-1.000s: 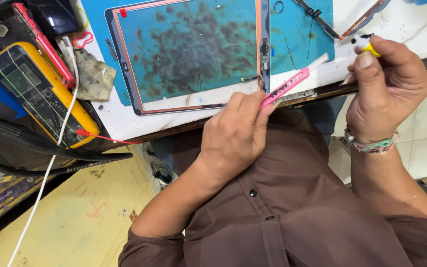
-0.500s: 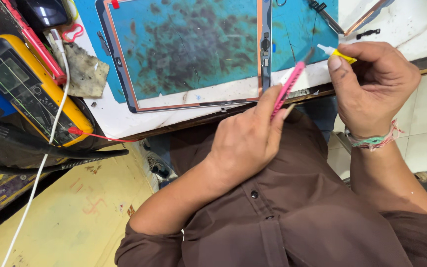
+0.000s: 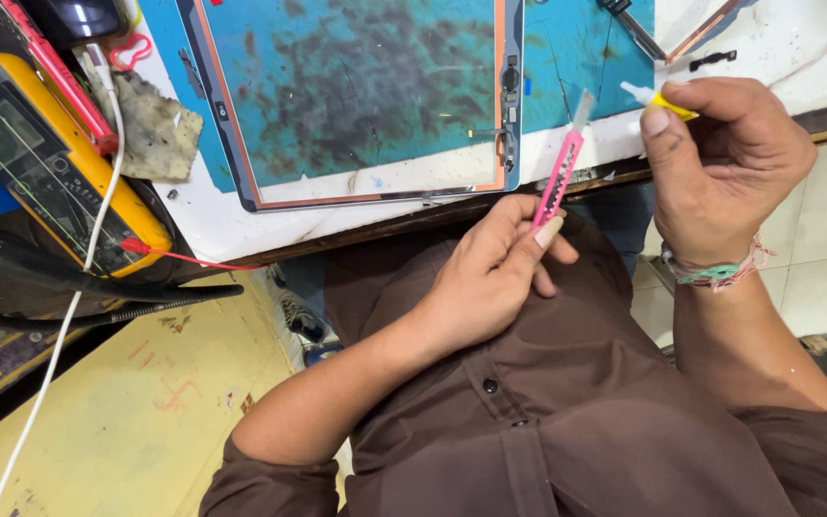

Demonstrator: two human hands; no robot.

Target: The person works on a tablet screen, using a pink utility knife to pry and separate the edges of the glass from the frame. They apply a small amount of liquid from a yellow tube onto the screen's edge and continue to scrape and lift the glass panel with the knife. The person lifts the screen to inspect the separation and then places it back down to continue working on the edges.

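Left hand point(image 3: 490, 278): grip closed around slim pink plastic utility knife point(image 3: 560, 172), blade up. Right hand point(image 3: 720, 163): grip pinching small yellow glue tube point(image 3: 664, 101), just right of knife, above near table point(image 3: 241, 225) edge.

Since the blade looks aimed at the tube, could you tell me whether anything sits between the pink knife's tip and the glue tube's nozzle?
Nothing visible does. The left hand holds the pink knife, its blade pointing up toward the white nozzle of the yellow tube in the right hand. Only open air over the blue mat lies between them.
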